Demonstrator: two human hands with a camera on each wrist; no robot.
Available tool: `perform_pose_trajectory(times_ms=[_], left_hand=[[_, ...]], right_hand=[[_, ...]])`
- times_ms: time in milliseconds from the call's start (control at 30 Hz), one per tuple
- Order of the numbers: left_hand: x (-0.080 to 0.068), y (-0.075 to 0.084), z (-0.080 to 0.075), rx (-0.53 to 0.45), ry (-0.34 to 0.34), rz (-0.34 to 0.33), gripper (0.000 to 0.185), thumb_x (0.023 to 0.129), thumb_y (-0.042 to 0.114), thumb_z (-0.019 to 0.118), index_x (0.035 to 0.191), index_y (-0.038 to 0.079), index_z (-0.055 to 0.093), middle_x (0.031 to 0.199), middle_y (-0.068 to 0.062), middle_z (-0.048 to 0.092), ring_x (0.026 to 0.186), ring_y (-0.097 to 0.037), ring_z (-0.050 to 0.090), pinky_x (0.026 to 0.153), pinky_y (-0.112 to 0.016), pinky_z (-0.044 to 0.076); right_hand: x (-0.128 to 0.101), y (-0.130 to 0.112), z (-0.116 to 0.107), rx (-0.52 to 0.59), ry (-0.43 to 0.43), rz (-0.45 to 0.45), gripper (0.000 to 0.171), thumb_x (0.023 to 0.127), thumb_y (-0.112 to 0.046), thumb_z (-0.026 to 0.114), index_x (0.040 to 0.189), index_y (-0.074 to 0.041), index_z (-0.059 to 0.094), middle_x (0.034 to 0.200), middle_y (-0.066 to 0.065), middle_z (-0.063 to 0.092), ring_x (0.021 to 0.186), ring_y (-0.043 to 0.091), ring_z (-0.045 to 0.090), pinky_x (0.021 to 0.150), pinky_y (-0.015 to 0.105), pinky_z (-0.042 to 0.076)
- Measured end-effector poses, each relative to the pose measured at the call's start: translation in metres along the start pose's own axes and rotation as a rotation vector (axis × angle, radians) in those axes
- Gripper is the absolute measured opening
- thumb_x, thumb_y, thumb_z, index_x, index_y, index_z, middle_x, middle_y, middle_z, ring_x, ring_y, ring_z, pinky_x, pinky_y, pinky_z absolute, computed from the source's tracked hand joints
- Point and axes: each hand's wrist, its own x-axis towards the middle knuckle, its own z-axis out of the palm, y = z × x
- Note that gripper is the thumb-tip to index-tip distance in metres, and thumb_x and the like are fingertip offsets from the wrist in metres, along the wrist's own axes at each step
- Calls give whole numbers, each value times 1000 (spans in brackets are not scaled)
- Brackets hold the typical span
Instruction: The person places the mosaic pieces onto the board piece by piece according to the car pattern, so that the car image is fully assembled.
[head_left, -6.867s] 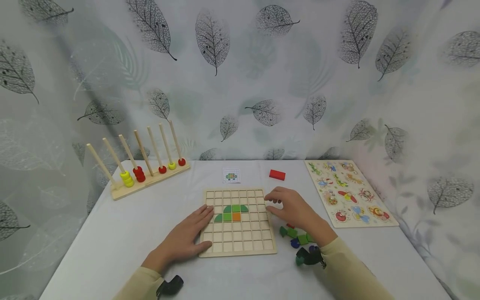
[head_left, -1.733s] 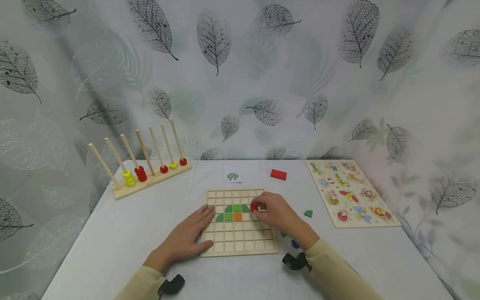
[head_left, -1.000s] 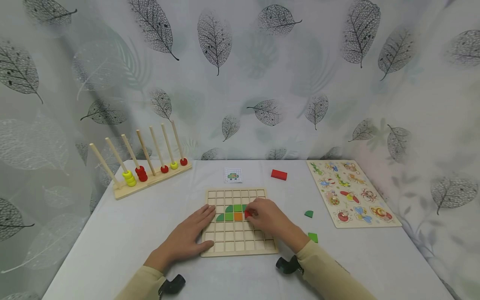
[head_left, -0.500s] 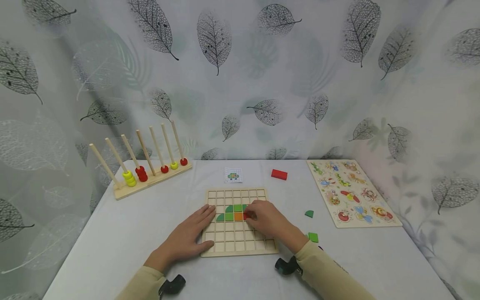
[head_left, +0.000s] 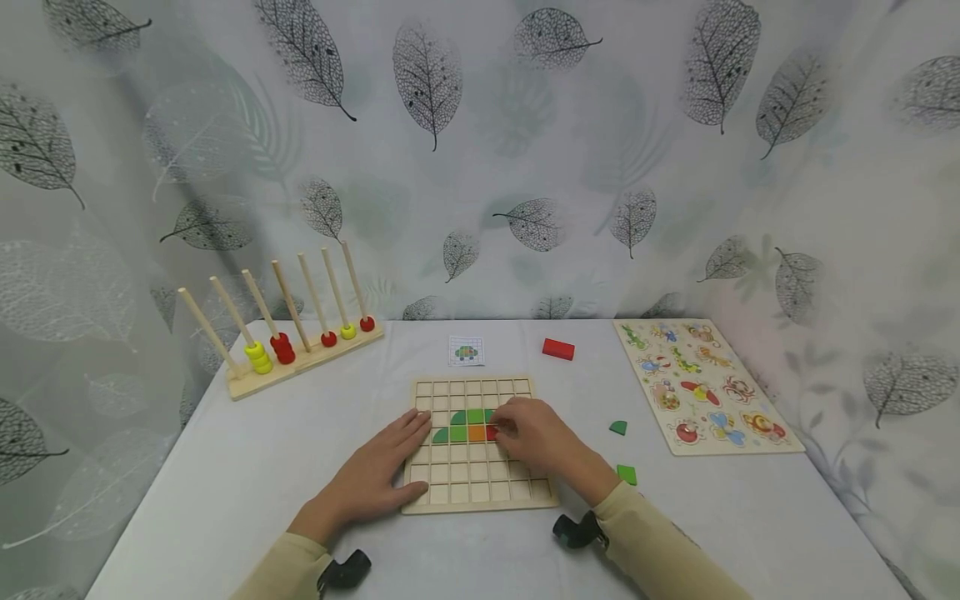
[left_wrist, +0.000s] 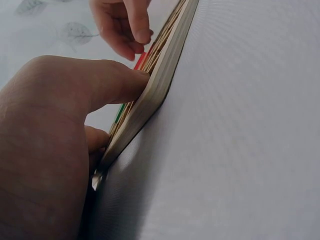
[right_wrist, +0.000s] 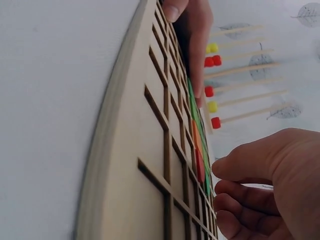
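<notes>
A wooden grid board [head_left: 480, 496] lies in front of me. In its cells sit green pieces [head_left: 458, 433], an orange square [head_left: 476, 432] and a red piece [head_left: 491, 432], flat beside the orange one in the right wrist view. My left hand [head_left: 378, 462] rests on the board's left edge with spread fingers, its thumb on the rim in the left wrist view. My right hand [head_left: 536, 437] hovers at the red piece, partly covering it in the head view. Its thumb and bent fingers stand just off the red piece in the right wrist view, nothing between them.
Beyond the board are a small pattern card [head_left: 467, 351] and a red block [head_left: 558, 349]. A peg stand [head_left: 300, 362] with rings is at left, a picture puzzle [head_left: 705, 387] at right. Loose green pieces [head_left: 626, 474] lie near my right forearm.
My right hand has carried the red piece leftward from the board's right side into the cell beside the orange square, and its fingers have loosened from it. My left hand has stayed put.
</notes>
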Motion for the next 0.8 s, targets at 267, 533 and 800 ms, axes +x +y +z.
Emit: perform_pose_trajectory(times_ms=[267,533,800], left_hand=[[0,-1,1,-3,2,-2,88,98,53,66,169,7,39,177,-2,31,165,-24,20,127,-55,31],[0,-1,1,-6,2,3,88,98,52,67,169,7,39,177,-2,31,165,-25,20,127,-54,30],[0,-1,1,0,6,7,88,99,53,66,169,7,39,177,-2,31,164,-25,21,127,-55,31]], right_hand=[[-10,6,-25,25,58,37,26,95,-10,82,121,-11,81,107,-6,73,93,11,63,82,32,59],[-24,29,-54,9,145,-20,29,92,-5,85,121,-6,79,109,2,75,92,13,64,82,35,60],[-38,53,-73,18,204,-7,29,91,-1,86,118,-8,79,112,7,76,93,17,66,82,42,62]])
